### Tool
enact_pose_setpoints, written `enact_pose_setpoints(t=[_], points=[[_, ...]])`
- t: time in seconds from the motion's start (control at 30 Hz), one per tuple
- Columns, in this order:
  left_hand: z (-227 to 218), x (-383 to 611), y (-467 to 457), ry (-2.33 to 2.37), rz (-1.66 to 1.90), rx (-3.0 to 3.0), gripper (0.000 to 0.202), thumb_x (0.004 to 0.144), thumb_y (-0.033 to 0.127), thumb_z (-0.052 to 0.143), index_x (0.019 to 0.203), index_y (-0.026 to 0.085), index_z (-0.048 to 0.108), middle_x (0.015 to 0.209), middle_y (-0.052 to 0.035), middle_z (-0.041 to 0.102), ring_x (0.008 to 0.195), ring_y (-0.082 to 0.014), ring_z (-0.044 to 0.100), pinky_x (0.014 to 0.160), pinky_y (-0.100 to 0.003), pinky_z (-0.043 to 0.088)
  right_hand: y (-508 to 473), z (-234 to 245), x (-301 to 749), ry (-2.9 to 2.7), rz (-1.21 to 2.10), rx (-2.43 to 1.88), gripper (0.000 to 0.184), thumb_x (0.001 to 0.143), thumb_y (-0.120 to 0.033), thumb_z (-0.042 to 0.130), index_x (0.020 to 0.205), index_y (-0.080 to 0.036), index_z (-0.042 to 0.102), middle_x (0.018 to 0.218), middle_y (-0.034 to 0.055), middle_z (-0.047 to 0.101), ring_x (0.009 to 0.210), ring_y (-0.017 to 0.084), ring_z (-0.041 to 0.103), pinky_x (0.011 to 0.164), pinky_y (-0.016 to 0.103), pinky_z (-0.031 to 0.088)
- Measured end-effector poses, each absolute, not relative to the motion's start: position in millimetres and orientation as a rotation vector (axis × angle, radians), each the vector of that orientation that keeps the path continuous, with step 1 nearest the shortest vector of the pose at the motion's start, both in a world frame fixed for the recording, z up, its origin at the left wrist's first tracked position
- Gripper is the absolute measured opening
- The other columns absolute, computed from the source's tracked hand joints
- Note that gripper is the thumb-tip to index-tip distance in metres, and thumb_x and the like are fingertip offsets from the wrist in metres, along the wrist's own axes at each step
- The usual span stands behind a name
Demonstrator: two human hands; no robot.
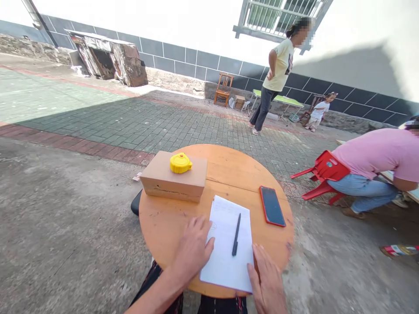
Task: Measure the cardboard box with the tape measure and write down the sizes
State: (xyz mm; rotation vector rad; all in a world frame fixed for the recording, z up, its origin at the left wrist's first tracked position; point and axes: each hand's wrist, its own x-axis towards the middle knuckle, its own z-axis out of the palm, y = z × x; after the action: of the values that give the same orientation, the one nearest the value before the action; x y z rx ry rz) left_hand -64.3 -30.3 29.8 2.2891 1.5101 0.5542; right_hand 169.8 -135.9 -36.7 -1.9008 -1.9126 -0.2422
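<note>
A round wooden table [163, 226] stands in front of me. My left hand [193, 248] lies flat on it, fingers spread, touching the left edge of a white sheet of paper [225, 266]. My right hand [268, 281] rests open at the sheet's lower right corner. A black pen [236, 234] lies on the paper between my hands. A cardboard box [173, 181] sits at the table's far left with a yellow tape measure [180, 163] on top. A phone in a red case [272, 206] lies face up to the right.
A person in a pink shirt [376, 168] sits on a red plastic chair [322, 174] at the right. Another person [273, 78] stands on the brick paving beyond, with a child [319, 111], a wooden chair [224, 89] and a green table [281, 99] near the wall.
</note>
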Motion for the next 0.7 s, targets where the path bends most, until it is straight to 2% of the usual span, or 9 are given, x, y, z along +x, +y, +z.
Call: enact_pose_setpoints(t=[0.2,0.53,0.7], points=[[16,-60,-59,1.523,0.511,2.306,0.043,0.085,0.032,0.058,0.127,0.023,0.059,0.140,-0.0066,0.055,0.133,-0.0292,0.043,0.110,-0.049,0.033,-127,-39,166,-1.919,-0.358,-1.835,0.053,0.100,-0.048,0.032,0.132,-0.011,0.053,0.128,0.0175,0.065,0.116,0.032,0.062,0.093,0.049,0.049],[4,-32,-71,1.547,0.554,2.379,0.045,0.086,0.041,0.058,0.126,0.021,0.060,0.140,-0.0102,0.054,0.131,-0.0302,0.044,0.111,-0.052,0.027,-124,-42,182,-1.763,-0.152,-1.927,0.052,0.100,-0.047,0.031,0.133,-0.016,0.056,0.132,0.0144,0.063,0.124,0.031,0.056,0.100,0.051,0.045],[-9,-28,-74,1.569,0.659,2.434,0.049,0.086,0.046,0.058,0.127,0.020,0.060,0.140,-0.0122,0.054,0.132,-0.0312,0.043,0.112,-0.053,0.026,-123,-38,180,-1.728,-0.087,-1.957,0.052,0.100,-0.045,0.031,0.133,-0.015,0.055,0.134,0.0149,0.061,0.126,0.030,0.055,0.101,0.050,0.044]])
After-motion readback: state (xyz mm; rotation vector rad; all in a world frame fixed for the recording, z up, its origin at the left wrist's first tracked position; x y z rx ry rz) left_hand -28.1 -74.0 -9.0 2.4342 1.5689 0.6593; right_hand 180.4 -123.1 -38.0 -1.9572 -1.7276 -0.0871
